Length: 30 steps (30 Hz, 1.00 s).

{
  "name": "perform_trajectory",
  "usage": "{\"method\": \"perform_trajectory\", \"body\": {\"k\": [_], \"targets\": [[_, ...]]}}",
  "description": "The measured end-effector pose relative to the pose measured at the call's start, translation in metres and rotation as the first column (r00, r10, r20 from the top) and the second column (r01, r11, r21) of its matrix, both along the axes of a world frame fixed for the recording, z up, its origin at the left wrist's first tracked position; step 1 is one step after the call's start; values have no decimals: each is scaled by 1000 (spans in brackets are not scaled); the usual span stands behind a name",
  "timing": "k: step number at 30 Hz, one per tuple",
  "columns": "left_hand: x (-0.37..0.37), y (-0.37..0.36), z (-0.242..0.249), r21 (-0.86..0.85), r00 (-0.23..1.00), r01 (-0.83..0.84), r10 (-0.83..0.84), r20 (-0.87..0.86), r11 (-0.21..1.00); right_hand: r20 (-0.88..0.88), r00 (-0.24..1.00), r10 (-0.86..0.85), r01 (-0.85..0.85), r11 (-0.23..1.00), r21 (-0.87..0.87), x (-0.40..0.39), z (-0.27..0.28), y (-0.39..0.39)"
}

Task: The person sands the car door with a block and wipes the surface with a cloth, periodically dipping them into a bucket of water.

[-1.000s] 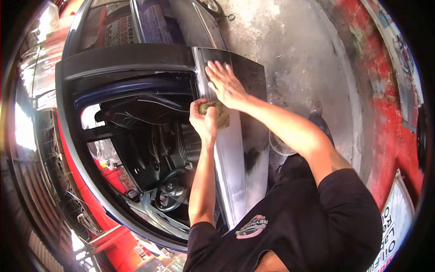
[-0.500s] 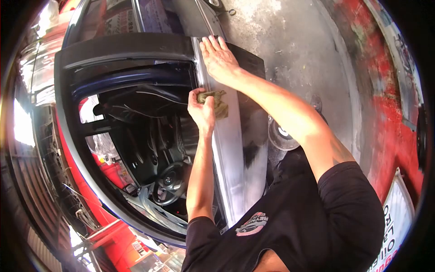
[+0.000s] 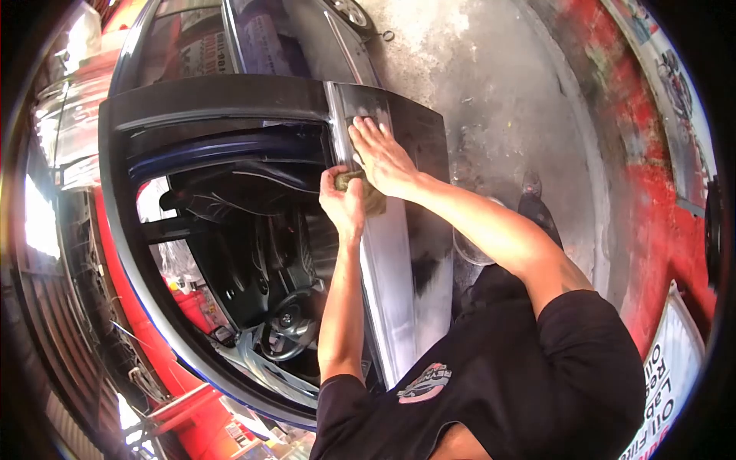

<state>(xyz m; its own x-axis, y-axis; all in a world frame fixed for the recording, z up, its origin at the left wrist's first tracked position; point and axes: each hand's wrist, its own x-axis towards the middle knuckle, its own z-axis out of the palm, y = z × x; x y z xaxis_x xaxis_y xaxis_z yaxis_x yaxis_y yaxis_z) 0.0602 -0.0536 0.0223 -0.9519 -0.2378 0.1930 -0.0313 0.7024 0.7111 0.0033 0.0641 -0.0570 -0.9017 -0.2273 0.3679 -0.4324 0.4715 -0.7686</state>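
Note:
My left hand (image 3: 343,203) is closed around a crumpled olive-green cloth (image 3: 375,202) at the upper edge of a car door (image 3: 389,264). Part of the cloth hangs onto the door's outer face. Just above and to the right, my right hand (image 3: 381,159) lies flat on the door with its fingers stretched out. Its palm side is hidden, so anything under it cannot be seen. The door surface is dull grey and whitish along its upper part, with dark patches lower down.
The door's black window frame (image 3: 215,96) stands to the left, with the car's steering wheel (image 3: 291,326) visible through it. A round basin (image 3: 474,247) sits on the concrete floor (image 3: 521,115) beside my leg. A printed banner (image 3: 667,368) is at the lower right.
My right hand has slid down along the door toward my left hand, now close by the cloth. The left hand keeps its hold on the cloth. The whole view has shifted slightly.

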Motion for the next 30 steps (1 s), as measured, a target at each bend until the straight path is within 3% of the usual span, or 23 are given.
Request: {"method": "perform_trajectory", "body": {"k": [2,4,5,9,10,12,16,18,21,24,26,28,30], "targets": [[0,3,2,76,1000,-20,20,2,997,-66,996,-52,50,998,-25,-18,-10,-4],[1,1,1,107,999,-31,27,35,994,69,989,-131,141,976,-166,-65,-9,-4],[-2,0,1,83,999,-30,26,38,996,144,981,-128,150,976,-157,-86,-5,-2],[-5,-1,-1,71,1000,-8,6,21,997,183,980,-82,113,980,-167,-29,-9,-11],[-1,0,-2,87,1000,-14,14,0,996,106,992,-73,94,973,-212,-11,-19,-16],[-1,-1,1,85,1000,-20,18,21,996,27,994,-108,110,985,-135,-18,-30,-17],[0,0,3,136,998,-58,52,46,989,338,937,-85,180,948,-262,-85,-21,-3],[-2,-6,-1,32,998,-42,40,56,999,304,944,-130,213,943,-256,-69,-23,-14],[-1,2,0,151,999,-32,28,27,988,221,972,-78,137,954,-267,-8,-28,-20],[1,9,8,108,999,-33,28,47,994,248,945,-213,284,910,-301,-63,-30,-7],[0,9,8,93,998,-32,27,50,995,299,942,-152,249,914,-320,-100,-36,4],[-1,7,4,79,998,-46,42,50,996,321,932,-168,273,908,-317,-71,-31,0],[-2,8,8,96,997,-56,50,64,994,348,937,-34,144,944,-295,-10,-31,-8]]}}
